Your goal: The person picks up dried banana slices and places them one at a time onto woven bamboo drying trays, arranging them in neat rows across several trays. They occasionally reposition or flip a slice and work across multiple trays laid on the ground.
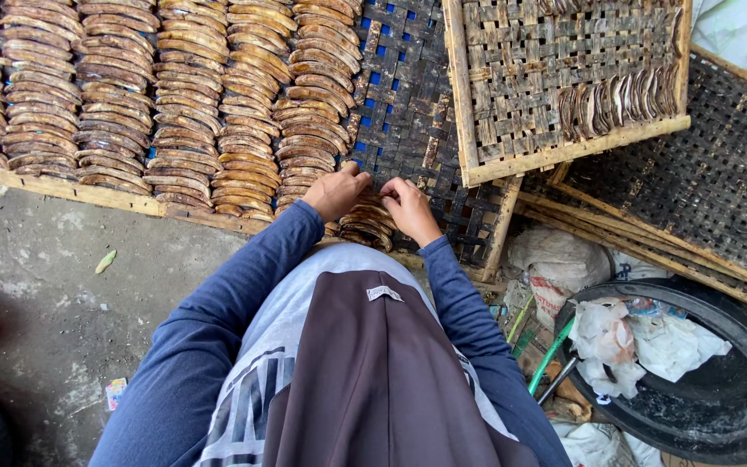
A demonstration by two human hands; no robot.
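View from above of a person in long blue sleeves bending over a large woven bamboo tray [408, 104] that lies low over a concrete floor [45, 285]. The left hand [336, 192] and right hand [408, 207] sit close together at the tray's near edge, fingers curled down onto a short stack of brown, curved dried slices [367, 227]. Both hands seem to pinch or press slices into place, though the fingertips are partly hidden, so the exact grip is unclear. To the left, most of the tray is filled with neat overlapping rows of slices [157, 95]; the dark weave to the right of the hands is bare. The work looks like laying a new row, just begun. The next move likely calls for setting each slice overlapping the last, working away from the body. A smaller tray [564, 151] leans above right, holding a few slices. A black tub [737, 406] with crumpled plastic sits lower right.
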